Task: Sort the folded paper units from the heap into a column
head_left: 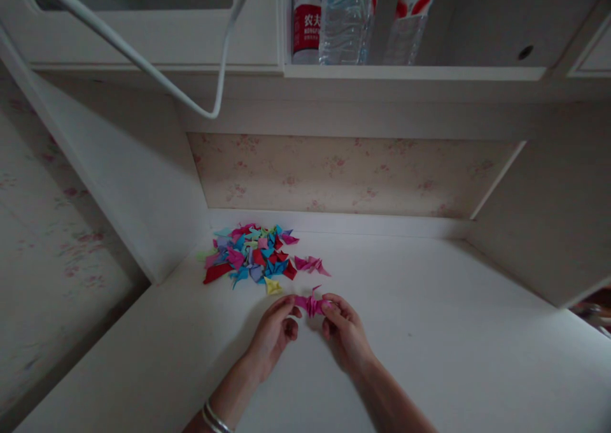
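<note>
Both my hands meet over the white desk [429, 331] and pinch a small pink folded paper piece [311, 304] between them. My left hand [275, 332] grips its left end with thumb and forefinger, the other fingers curled. My right hand [342, 328] grips the right end the same way. Just beyond the hands lies a heap of several coloured folded paper pieces [252, 255] in red, blue, pink, purple and green. A yellow piece [272, 286] sits at the heap's near edge. A joined pink piece [311, 265] lies to the heap's right.
A shelf above holds three plastic water bottles [344, 18]. A white cable [143, 63] loops down at the upper left. Floral wallpaper [334, 175] backs the alcove, with white side panels left and right. Bangles [214, 419] circle my left wrist.
</note>
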Motion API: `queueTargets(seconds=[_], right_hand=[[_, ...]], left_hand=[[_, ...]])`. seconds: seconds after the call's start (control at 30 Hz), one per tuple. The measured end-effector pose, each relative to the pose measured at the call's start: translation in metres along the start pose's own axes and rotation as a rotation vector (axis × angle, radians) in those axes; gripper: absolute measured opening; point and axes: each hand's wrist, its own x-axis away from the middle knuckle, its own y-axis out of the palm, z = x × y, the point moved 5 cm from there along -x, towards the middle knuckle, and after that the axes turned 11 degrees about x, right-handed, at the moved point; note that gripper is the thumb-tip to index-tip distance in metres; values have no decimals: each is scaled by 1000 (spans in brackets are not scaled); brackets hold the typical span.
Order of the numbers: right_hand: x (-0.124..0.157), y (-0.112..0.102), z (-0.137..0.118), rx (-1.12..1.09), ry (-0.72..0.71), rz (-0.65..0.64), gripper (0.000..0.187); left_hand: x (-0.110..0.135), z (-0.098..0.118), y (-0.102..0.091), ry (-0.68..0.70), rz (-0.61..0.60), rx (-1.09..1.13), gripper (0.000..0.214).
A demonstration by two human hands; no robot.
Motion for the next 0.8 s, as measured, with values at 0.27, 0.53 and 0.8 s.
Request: queueTargets(seconds=[0.27,0.53,0.8], right_hand=[[1,1,-1,-27,4,-3,29],[6,11,-5,35,9,-98,51],[10,16,-4,164,-22,-194,55]], left_hand=[[3,1,2,5,-5,-49,34],[10,-2,15,44,-93,-363,74],[5,-2,13,74,-108,-479,45]])
